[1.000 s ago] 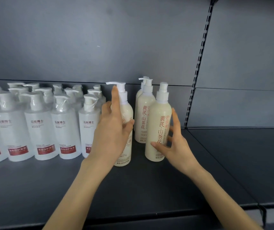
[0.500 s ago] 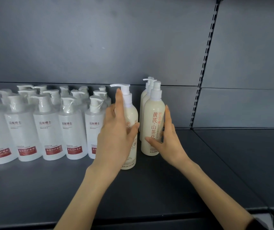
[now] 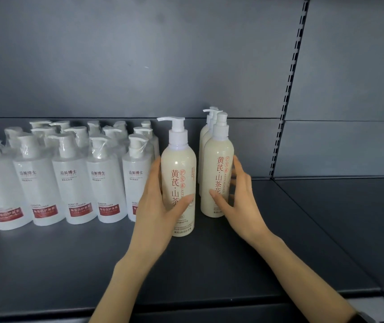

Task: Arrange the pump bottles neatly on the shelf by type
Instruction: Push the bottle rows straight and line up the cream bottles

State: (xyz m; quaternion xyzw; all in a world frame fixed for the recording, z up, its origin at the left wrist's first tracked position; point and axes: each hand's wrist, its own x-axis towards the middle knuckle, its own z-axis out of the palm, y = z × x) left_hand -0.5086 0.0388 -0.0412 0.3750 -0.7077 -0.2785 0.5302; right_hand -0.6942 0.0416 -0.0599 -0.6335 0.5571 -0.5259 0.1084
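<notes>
Dark grey metal shelf (image 3: pixel 70 264) runs across the view, backed by a plain grey panel (image 3: pixel 116 54). At the far left stands a cluster of translucent white pump bottles (image 3: pixel 74 180) with red labels low on their fronts. They are upright in several rows reaching back to the panel, and clear plastic wraps their pump heads.

Just right of that cluster, the left hand (image 3: pixel 158 206) grips a tall cream pump bottle (image 3: pixel 179 164) printed with orange-red characters. The thumb lies across its front and the fingers go round its left side. This bottle is upright near the shelf's middle, its white spout pointing left. Whether its base touches the shelf cannot be told.

A small gap to its right is a short file of matching cream bottles running back toward the panel. The right hand (image 3: pixel 240 197) clasps the front cream bottle (image 3: pixel 217 159) of that file, thumb on its label and blurred fingers round its right side.

Further right, a slotted metal upright (image 3: pixel 288 89) divides the panel, and a second dark shelf bay (image 3: pixel 349 217) lies beyond it.
</notes>
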